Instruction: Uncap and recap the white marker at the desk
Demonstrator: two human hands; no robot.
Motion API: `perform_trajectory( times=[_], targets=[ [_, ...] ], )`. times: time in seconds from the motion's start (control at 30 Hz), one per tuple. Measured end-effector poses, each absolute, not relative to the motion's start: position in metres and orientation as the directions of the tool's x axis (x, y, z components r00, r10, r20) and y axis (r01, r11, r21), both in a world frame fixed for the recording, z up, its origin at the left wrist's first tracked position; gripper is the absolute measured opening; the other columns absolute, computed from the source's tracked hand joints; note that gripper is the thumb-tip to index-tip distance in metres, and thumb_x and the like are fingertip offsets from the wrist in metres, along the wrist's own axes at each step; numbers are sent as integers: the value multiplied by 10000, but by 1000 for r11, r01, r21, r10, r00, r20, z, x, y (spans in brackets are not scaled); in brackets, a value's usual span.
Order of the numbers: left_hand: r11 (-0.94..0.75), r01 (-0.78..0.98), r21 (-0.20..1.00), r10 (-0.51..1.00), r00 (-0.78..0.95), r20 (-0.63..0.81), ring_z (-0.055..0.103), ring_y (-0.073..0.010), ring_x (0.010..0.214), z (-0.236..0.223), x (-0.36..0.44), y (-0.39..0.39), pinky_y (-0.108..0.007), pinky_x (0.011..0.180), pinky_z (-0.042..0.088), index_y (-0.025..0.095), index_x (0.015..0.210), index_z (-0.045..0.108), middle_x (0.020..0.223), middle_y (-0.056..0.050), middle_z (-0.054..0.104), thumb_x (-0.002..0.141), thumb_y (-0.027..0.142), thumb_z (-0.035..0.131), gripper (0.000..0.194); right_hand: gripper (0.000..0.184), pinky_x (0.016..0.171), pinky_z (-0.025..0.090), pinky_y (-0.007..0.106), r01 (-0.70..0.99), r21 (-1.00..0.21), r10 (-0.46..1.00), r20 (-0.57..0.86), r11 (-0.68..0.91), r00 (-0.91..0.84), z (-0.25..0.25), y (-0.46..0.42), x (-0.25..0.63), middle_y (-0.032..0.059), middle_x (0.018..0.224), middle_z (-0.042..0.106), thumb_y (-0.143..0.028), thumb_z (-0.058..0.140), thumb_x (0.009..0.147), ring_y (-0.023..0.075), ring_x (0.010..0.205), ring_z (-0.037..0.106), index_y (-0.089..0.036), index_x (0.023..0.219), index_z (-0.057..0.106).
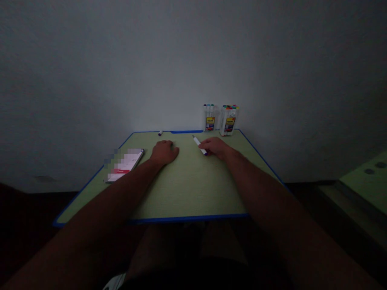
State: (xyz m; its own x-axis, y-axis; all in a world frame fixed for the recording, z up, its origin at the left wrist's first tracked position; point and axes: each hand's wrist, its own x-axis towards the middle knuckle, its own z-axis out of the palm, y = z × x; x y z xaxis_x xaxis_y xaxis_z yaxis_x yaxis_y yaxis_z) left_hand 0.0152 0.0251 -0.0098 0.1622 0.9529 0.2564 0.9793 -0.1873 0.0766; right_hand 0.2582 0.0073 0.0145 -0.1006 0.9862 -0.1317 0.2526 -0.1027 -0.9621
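Note:
My right hand (214, 146) grips a white marker (198, 143) with a purple end. Its bare tip points away and to the left, just over the table (187, 189). To the left, my left hand (165, 152) rests palm down on the tabletop, thumb spread from the fingers, with nothing visible in it. Beyond that hand, near the back edge, lies a small white and dark purple marker cap (160, 133). A phone (128, 163) with a lit, partly blurred screen lies beside my left forearm.
Two clear marker cases stand at the back right: one case (209, 121) shows a few markers, the fuller case (229, 122) several colours. A blue rim (187, 219) edges the table. A grey wall (169, 64) rises behind it. My legs are beneath the front edge.

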Motion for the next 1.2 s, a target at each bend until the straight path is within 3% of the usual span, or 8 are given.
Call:
perform_trajectory(
  times=[0.23,0.47,0.63,0.83,1.0,1.13,1.2],
  targets=[
    [-110,991,78,950,82,302,440,-366,1377,-10,13,65,-452,1117,368,24,1346,571,1460,-267,520,922,439,476,601,121,416,386,204,204,-971,988,-139,-122,-73,16,9,258,-19,511,588,-105,719,848,91,426,512,-119,744,658],
    [15,993,114,956,-48,290,265,-412,1503,-16,10,110,-480,1186,275,-40,1526,342,1614,-309,279,921,498,446,816,133,408,397,201,230,-966,988,-136,-117,-68,12,19,261,-36,512,576,-125,743,842,84,422,508,-131,735,663],
    [41,988,148,969,-76,235,465,-405,1377,-16,10,124,-491,1109,395,-8,1470,451,1501,-293,469,921,488,426,740,171,411,401,194,287,-951,985,-147,-116,-89,13,21,263,-36,517,572,-161,760,841,72,421,497,-127,706,661],
    [-11,998,54,975,-2,222,627,-379,1175,-6,16,110,-456,1015,480,22,1187,708,1234,-272,675,934,366,407,522,178,401,396,197,291,-949,986,-149,-119,-80,12,23,263,-36,522,574,-168,766,833,72,418,493,-130,704,650],
    [-72,995,64,969,55,239,660,-344,1117,6,29,86,-425,992,503,109,1147,754,1153,-190,731,775,178,560,425,225,377,370,195,285,-952,986,-140,-109,-92,11,22,263,-52,483,543,-159,747,842,76,391,480,-150,675,596],
    [-162,982,98,970,140,197,673,-314,1121,20,39,65,-363,990,510,116,1194,741,1211,-161,729,711,138,617,499,243,381,369,176,266,-958,986,-139,-110,-96,15,15,262,-57,478,544,-122,736,840,64,390,479,-153,667,569],
    [-177,981,82,977,165,135,681,-315,1117,27,40,54,-352,992,510,143,1119,777,1193,-138,743,688,142,644,451,246,389,378,166,256,-960,986,-139,-112,-87,17,11,262,-52,491,559,-106,746,829,59,396,486,-151,666,566]
  ],
)
